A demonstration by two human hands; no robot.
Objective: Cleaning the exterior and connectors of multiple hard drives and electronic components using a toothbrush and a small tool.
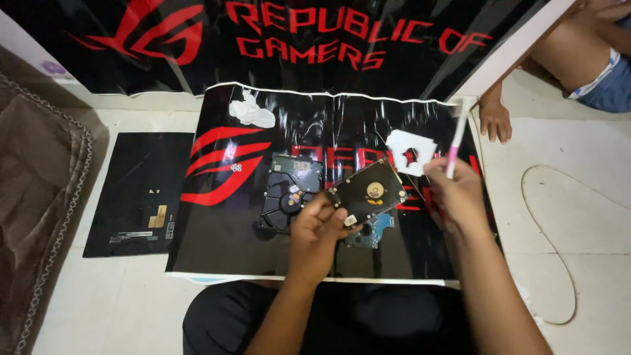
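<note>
Left hand (pixel 317 227) holds hard drive (pixel 368 192) tilted up-right.

floor: pale tiles (pixel 578 197) | left: brown quilted cushion (pixel 33 184) | cover: glossy black-red sheet (pixel 223 217)

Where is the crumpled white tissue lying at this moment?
In the head view, the tissue lies on the black and red mat at its far left corner, beyond the large hard drive.
</note>
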